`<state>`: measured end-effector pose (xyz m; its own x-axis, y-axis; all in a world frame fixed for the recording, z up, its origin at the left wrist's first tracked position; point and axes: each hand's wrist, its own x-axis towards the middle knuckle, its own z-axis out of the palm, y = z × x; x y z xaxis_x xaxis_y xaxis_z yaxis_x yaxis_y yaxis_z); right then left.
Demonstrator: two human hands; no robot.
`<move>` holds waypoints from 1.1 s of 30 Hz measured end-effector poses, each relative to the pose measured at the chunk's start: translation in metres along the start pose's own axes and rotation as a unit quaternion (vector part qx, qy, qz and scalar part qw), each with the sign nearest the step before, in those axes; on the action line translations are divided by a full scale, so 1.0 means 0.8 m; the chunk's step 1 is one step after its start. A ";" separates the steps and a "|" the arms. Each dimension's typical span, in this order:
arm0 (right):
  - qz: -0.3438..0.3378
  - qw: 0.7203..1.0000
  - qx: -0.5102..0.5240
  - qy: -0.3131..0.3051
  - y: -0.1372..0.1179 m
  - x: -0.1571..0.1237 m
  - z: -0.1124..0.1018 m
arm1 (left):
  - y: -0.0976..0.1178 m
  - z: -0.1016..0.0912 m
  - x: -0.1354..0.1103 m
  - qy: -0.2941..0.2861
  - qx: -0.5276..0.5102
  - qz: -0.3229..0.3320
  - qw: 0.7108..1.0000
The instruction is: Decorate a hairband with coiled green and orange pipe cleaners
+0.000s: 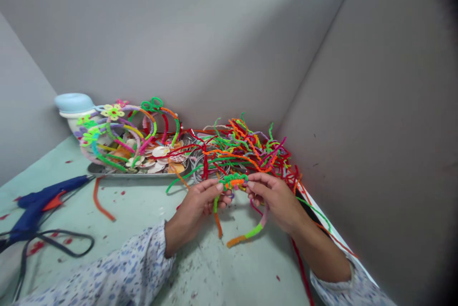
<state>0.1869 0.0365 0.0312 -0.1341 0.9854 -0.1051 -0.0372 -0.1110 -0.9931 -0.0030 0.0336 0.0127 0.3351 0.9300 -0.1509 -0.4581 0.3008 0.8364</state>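
Observation:
A headband wrapped in pipe cleaners (pixel 255 232) is held between my two hands, its ends curving down toward the table in green, orange and pink. Across its top runs a looped green and orange pipe cleaner decoration (pixel 234 182). My left hand (pixel 200 199) pinches the left end of this decorated part between thumb and fingers. At the right end, my right hand (pixel 272 196) grips it the same way. The curled fingers partly hide the band.
Behind my hands lies a tangled heap of pipe cleaners (pixel 246 146). A metal tray (pixel 139 174) holds shells and several finished headbands (pixel 125 129). A blue glue gun (pixel 39 203) with a black cord lies left, near a lidded bottle (pixel 75 105). Grey walls (pixel 179 34) enclose the table.

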 end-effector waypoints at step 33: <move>-0.004 1.000 0.012 0.029 0.008 0.004 -0.002 | 0.001 -0.001 0.003 0.050 0.014 0.002 0.999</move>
<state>0.1878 0.0389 0.0245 -0.0767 0.9920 -0.1008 -0.0609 -0.1055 -0.9925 -0.0028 0.0359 0.0125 0.2493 0.9480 -0.1976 -0.4357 0.2921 0.8514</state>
